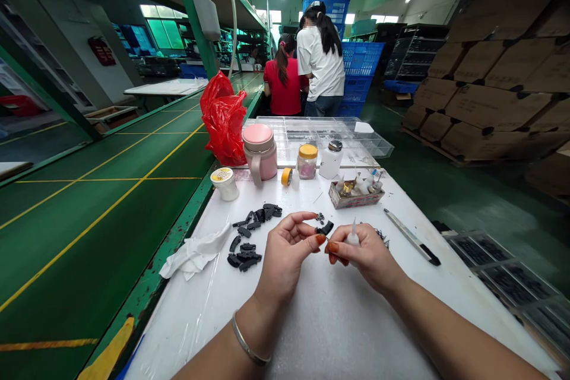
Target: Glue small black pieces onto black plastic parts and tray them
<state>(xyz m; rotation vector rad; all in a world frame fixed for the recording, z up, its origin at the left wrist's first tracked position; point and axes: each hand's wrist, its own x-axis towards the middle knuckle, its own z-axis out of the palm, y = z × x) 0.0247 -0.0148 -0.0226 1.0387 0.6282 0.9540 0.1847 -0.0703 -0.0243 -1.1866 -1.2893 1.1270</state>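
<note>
My right hand [363,252] is closed around a small white squeeze bottle [353,236] with a thin pointed nozzle facing up. Its thumb and forefinger pinch close to a tiny dark piece between the two hands, too small to name. Facing it, my left hand [289,249] is curled, thumb tip near the other fingertips and forefinger raised; what it holds, if anything, is hidden. Just beyond the fingertips is a black curved plastic part [327,228]. A little pile of tiny metal pieces [319,217] lies behind that. More black plastic parts [244,255] are spread left of my left hand.
A white cloth [196,252] lies at left, a utility knife [412,237] at right. Behind stand a white tub [225,184], pink mug [262,154], yellow tape roll [287,176], jars [307,163] and a box of small bottles [356,195]. Two people [320,59] are farther back.
</note>
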